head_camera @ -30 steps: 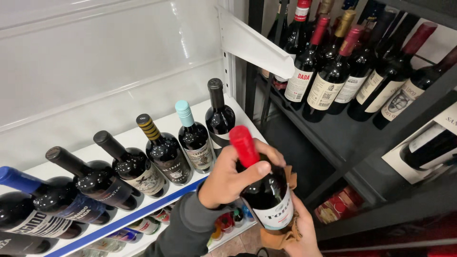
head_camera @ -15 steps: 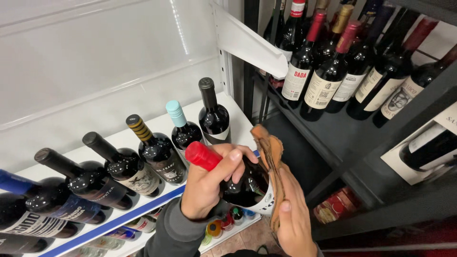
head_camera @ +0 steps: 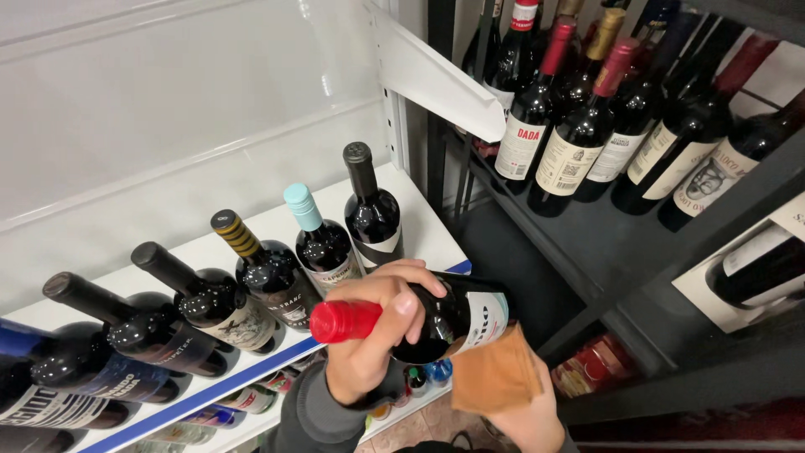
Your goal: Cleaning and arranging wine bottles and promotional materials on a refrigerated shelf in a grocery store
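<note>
Left hand [head_camera: 377, 335] wrapped tight around the neck of a dark wine bottle [head_camera: 444, 323] with a red cap, bottle lying nearly sideways in front of the white shelf [head_camera: 419, 226], right hand [head_camera: 524, 411] below pressing a brown cloth [head_camera: 495, 377] to its label end, fingers hidden

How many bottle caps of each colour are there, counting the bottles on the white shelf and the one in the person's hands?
Black caps: 3
Teal cap: 1
Yellow-and-black striped cap: 1
Blue cap: 1
Red cap, on the dark glass bottle in the left hand, right hand holding a brown cloth under it: 1
Total: 7
</note>
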